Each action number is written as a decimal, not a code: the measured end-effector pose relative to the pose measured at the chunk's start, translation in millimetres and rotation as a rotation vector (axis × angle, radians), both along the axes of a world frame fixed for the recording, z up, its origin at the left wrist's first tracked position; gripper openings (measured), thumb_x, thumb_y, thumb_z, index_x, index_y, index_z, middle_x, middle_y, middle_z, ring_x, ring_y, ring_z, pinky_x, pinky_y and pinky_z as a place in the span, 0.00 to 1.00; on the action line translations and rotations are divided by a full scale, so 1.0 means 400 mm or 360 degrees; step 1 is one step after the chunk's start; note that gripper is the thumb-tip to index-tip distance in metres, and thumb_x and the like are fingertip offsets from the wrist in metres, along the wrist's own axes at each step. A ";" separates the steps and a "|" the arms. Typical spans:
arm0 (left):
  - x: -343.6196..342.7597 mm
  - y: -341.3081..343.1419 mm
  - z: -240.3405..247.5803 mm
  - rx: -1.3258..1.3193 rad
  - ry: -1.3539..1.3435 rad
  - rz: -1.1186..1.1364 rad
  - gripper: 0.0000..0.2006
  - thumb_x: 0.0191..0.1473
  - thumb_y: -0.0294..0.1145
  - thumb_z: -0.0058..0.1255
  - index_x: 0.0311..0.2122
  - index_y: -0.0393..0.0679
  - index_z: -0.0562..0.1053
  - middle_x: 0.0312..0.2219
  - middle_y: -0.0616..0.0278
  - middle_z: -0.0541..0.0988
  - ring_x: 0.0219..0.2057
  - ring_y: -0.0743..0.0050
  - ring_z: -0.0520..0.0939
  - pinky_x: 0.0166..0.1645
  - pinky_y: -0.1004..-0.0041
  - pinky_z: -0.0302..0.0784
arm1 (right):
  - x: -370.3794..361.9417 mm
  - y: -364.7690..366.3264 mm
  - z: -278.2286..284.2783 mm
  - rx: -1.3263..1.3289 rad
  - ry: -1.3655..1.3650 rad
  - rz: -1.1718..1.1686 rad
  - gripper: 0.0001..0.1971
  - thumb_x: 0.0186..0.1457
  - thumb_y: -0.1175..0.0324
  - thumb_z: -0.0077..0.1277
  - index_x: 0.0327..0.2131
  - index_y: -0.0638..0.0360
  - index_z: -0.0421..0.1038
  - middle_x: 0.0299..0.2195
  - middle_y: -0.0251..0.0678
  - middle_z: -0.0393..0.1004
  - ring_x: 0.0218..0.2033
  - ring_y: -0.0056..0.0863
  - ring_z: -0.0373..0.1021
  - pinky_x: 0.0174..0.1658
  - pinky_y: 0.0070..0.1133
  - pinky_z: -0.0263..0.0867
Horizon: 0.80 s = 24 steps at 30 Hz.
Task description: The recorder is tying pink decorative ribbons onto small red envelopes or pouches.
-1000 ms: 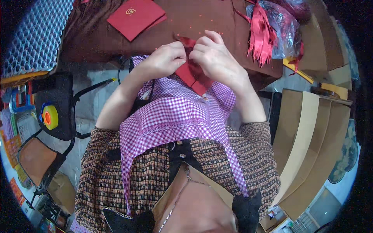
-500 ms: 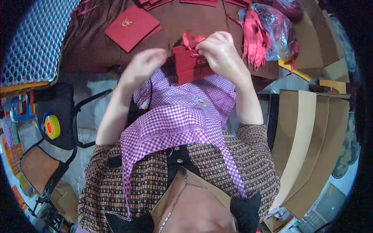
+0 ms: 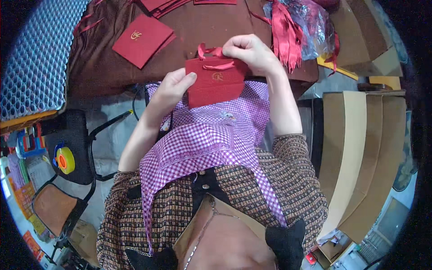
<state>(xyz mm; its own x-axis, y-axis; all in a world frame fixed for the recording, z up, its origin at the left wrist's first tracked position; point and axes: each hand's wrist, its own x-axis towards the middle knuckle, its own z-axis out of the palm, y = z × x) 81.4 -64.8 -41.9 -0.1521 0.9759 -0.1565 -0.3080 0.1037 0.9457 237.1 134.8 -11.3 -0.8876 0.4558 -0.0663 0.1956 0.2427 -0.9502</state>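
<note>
A small red paper gift bag [image 3: 215,92] with a gold emblem is held above my lap, its front facing me. My left hand [image 3: 172,89] grips its left side, thumb lying on the front panel. At the top right corner, my right hand [image 3: 253,53] pinches the red ribbon [image 3: 207,50] that rises from the rear of the opening. A second ribbon handle [image 3: 219,66] hangs across the bag's front. The fingers of my left hand behind the bag are hidden.
Flat red bags [image 3: 143,41] lie on the brown-covered table [image 3: 180,49]. A bundle of red ribbons [image 3: 287,38] and clear plastic lie at right. Cardboard boxes [image 3: 373,153] stand to my right. At left are a patterned blue panel [image 3: 38,58] and a black chair [image 3: 72,135] holding yellow tape [image 3: 66,160].
My left hand, apart from the bag before, now grips its left side. The bag has turned to show more of its front. My right hand stays at the ribbon.
</note>
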 end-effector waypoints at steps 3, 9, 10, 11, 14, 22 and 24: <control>-0.022 -0.008 -0.028 -0.0040 0.0210 -0.0100 0.16 0.60 0.33 0.39 0.49 0.34 0.68 0.40 0.65 0.75 0.39 0.83 0.74 0.45 0.79 0.69 | -0.001 0.005 -0.017 0.0457 0.0064 -0.0479 0.08 0.51 0.70 0.50 0.28 0.67 0.73 0.24 0.28 0.73 0.28 0.14 0.67 0.33 0.15 0.63; 0.003 -0.023 0.023 -0.0155 -0.0103 -0.0114 0.17 0.59 0.34 0.40 0.49 0.36 0.67 0.40 0.66 0.76 0.37 0.84 0.76 0.40 0.81 0.71 | 0.013 0.011 -0.087 0.0303 0.0291 -0.1014 0.09 0.53 0.68 0.51 0.26 0.65 0.73 0.23 0.26 0.72 0.26 0.14 0.64 0.32 0.14 0.61; 0.002 -0.024 0.022 -0.0137 -0.0148 -0.0121 0.17 0.60 0.34 0.39 0.50 0.36 0.67 0.40 0.66 0.76 0.37 0.84 0.76 0.40 0.81 0.71 | 0.015 0.009 -0.080 0.0302 0.0291 -0.1012 0.09 0.53 0.68 0.51 0.26 0.65 0.73 0.23 0.26 0.72 0.26 0.14 0.64 0.32 0.14 0.61; 0.001 -0.025 0.021 -0.0119 -0.0193 -0.0128 0.17 0.60 0.34 0.39 0.50 0.36 0.67 0.40 0.66 0.76 0.38 0.83 0.76 0.41 0.81 0.71 | 0.018 0.009 -0.075 0.0294 0.0244 -0.0913 0.09 0.53 0.67 0.50 0.28 0.66 0.73 0.23 0.27 0.72 0.26 0.14 0.65 0.33 0.15 0.62; -0.001 -0.021 -0.010 -0.0099 -0.0179 -0.0105 0.17 0.60 0.34 0.38 0.50 0.36 0.66 0.42 0.65 0.75 0.39 0.83 0.76 0.42 0.81 0.71 | 0.035 0.023 -0.085 0.0625 0.0184 -0.0878 0.10 0.54 0.67 0.49 0.31 0.66 0.73 0.24 0.31 0.73 0.27 0.15 0.67 0.33 0.16 0.63; 0.004 0.000 -0.002 0.0019 -0.0337 0.0021 0.16 0.59 0.32 0.39 0.49 0.36 0.67 0.39 0.65 0.76 0.37 0.84 0.76 0.41 0.82 0.70 | 0.033 -0.033 -0.020 0.1383 0.0426 -0.0609 0.07 0.48 0.73 0.52 0.32 0.63 0.73 0.30 0.40 0.75 0.34 0.35 0.72 0.39 0.26 0.65; 0.001 0.004 -0.005 0.0017 -0.0387 0.0032 0.16 0.59 0.32 0.39 0.49 0.36 0.67 0.39 0.65 0.76 0.37 0.84 0.76 0.41 0.82 0.70 | 0.024 -0.052 -0.019 0.1464 0.0461 -0.0508 0.08 0.44 0.72 0.55 0.31 0.59 0.74 0.32 0.37 0.75 0.38 0.35 0.70 0.43 0.28 0.63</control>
